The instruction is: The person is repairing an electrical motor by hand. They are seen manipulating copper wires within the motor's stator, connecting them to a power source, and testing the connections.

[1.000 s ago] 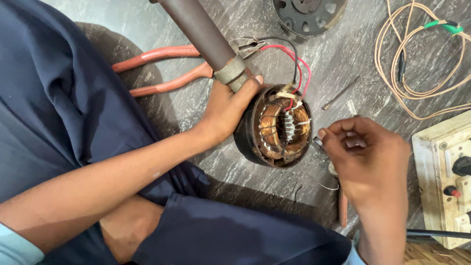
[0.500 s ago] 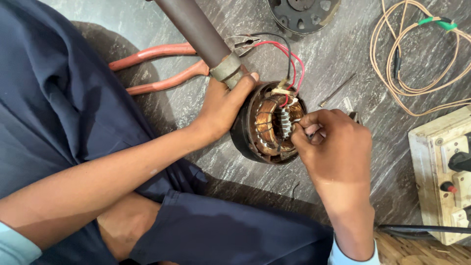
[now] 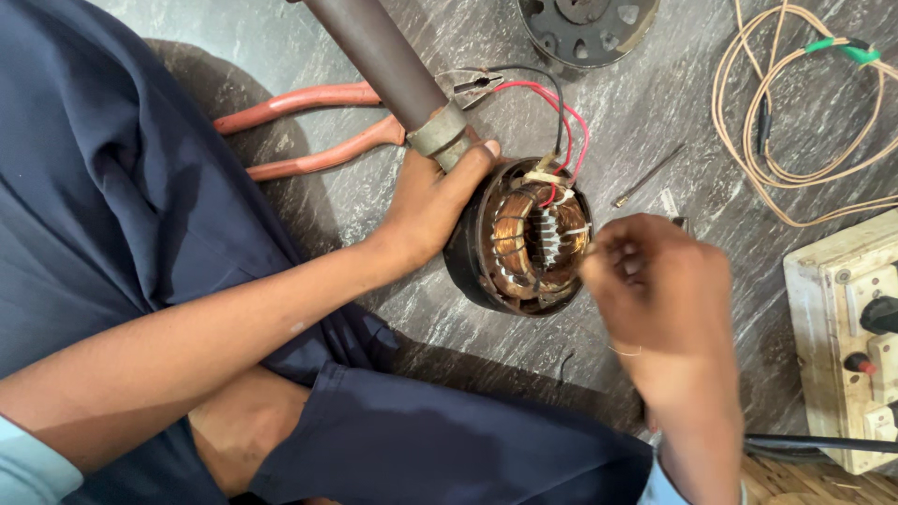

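A round motor stator (image 3: 520, 236) with copper windings lies on the dark marbled floor, joined to a brown metal pipe (image 3: 383, 62). Red and black wires (image 3: 561, 112) run out of its top. My left hand (image 3: 432, 200) grips the stator's left rim, thumb up by the pipe collar. My right hand (image 3: 655, 290) hovers at the stator's right edge, blurred, with its fingers pinched together. Whether they hold anything, I cannot tell.
Orange-handled pliers (image 3: 309, 131) lie behind the pipe. A dark round motor cover (image 3: 585, 28) sits at the top. A coil of beige cable (image 3: 795, 122) and a cream switch board (image 3: 856, 327) are at the right. My dark blue trousers fill the left.
My right hand went from right of the stator onto its windings, then drew back slightly to the right edge. My left hand has stayed on the stator.
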